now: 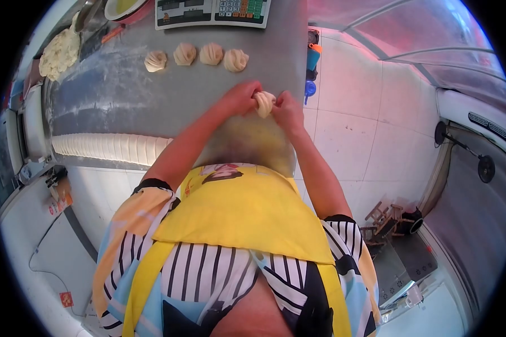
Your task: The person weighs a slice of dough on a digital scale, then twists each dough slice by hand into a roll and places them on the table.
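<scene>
Head view: left hand [243, 98] and right hand [289, 114] grip opposite sides of twisted dough [263, 105] at 12 o'clock; shaped pieces [211, 54] at 11 o'clock. Light, even fingertip tension likely keeps pleats distinct; hard squeezing may flatten them.

The table [118, 95] looks like smooth grey metal with a dull sheen, dusted rough and white toward its left edge. The apron [247, 210] is matt yellow cloth; the floor tiles [348, 135] look smooth and faintly glossy.
</scene>
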The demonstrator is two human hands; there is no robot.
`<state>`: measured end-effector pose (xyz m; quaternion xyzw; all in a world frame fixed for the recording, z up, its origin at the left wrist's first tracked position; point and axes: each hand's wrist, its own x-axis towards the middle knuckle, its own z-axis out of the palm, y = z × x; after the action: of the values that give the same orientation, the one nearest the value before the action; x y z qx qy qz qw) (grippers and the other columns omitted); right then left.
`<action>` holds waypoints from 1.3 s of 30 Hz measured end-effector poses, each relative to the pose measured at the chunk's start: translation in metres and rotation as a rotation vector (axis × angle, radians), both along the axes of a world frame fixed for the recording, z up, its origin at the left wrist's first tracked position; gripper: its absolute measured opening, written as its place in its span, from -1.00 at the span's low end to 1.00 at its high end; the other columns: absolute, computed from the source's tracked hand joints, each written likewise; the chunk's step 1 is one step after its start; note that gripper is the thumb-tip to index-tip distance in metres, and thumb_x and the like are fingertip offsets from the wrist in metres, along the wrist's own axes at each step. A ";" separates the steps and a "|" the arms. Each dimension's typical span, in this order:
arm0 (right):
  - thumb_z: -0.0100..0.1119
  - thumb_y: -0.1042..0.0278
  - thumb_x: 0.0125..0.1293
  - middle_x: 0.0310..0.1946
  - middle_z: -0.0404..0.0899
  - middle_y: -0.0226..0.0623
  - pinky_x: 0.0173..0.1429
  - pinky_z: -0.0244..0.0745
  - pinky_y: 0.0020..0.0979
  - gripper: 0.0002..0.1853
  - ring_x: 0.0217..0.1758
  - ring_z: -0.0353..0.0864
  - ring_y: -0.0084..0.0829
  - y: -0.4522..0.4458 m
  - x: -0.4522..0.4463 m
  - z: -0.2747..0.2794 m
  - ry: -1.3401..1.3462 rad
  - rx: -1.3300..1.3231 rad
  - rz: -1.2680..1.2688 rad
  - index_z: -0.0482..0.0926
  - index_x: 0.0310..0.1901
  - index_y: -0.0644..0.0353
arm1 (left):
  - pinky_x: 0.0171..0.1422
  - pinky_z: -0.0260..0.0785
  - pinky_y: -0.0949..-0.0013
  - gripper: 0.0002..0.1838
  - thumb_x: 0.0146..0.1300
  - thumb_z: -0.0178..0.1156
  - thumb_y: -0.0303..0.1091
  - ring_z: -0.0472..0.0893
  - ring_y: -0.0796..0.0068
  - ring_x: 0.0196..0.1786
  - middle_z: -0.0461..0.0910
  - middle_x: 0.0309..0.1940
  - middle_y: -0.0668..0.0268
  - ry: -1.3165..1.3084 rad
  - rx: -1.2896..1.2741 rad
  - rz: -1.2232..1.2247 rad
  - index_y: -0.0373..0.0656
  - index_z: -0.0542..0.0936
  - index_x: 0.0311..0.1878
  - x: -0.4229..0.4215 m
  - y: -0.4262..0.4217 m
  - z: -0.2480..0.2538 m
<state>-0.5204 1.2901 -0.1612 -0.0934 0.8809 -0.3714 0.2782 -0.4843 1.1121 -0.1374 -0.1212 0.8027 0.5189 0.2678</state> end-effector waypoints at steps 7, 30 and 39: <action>0.16 0.54 0.16 -0.47 0.54 -0.27 -0.48 0.53 -0.43 -0.85 -0.50 0.59 -0.43 0.006 0.002 0.011 -0.610 -0.543 -0.265 0.39 -0.27 0.24 | -0.62 0.25 0.46 -0.76 0.11 0.16 -0.47 0.44 0.58 -0.66 0.48 -0.59 0.30 -0.076 0.256 0.175 -0.15 0.36 -0.16 0.014 -0.004 -0.015; 0.12 0.53 0.19 -0.33 0.53 -0.24 -0.53 0.51 -0.50 -0.72 -0.59 0.51 -0.50 -0.001 0.015 0.023 -0.549 -0.522 -0.295 0.39 -0.06 0.23 | -0.45 0.30 0.56 -0.73 0.05 0.13 -0.47 0.48 0.63 -0.53 0.54 -0.43 0.39 -0.107 0.545 0.048 -0.21 0.55 -0.12 0.012 -0.009 -0.006; 0.16 0.57 0.11 -0.27 0.42 -0.23 -0.41 0.51 -0.47 -0.71 -0.37 0.54 -0.45 0.011 0.005 0.012 -0.056 -0.295 0.155 0.52 -0.09 0.14 | -0.58 0.36 0.40 -0.74 0.02 0.17 -0.49 0.50 0.52 -0.61 0.51 -0.51 0.27 0.043 -0.050 0.007 -0.19 0.38 -0.21 0.015 0.003 -0.004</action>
<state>-0.5151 1.3015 -0.1493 -0.1906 0.7987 -0.4766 0.3140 -0.4694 1.1150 -0.1413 -0.1193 0.8205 0.5023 0.2455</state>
